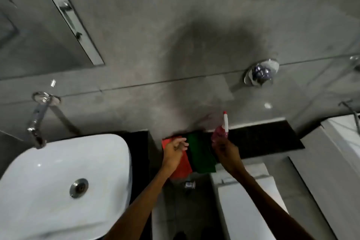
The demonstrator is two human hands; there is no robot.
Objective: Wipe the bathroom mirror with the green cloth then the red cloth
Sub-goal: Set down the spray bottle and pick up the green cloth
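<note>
A dark speckled stone surface [261,140] runs along the grey wall, behind the toilet cistern. At its left end the red cloth [182,165] and the green cloth [200,154] lie side by side, edges touching, both hanging over the front edge. A second dark surface [140,148] carries the white basin [64,181].

Basin [58,177]: sits at the left, with the tap [37,122] coming off the wall behind it.
Mirror [39,25]: up on the wall, above the basin and to the far left.
Two cloths [202,154]: side by side on the ledge [263,140] right of the basin, hanging over its front edge.
Left hand [174,154]: on the left-side cloth [184,169].
Right hand [227,154]: just right of the cloths, fingers wrapped round a spray bottle [221,132].
Toilet [249,200]: below the ledge, right of centre.
Wall knob [261,73]: above the ledge.
</note>
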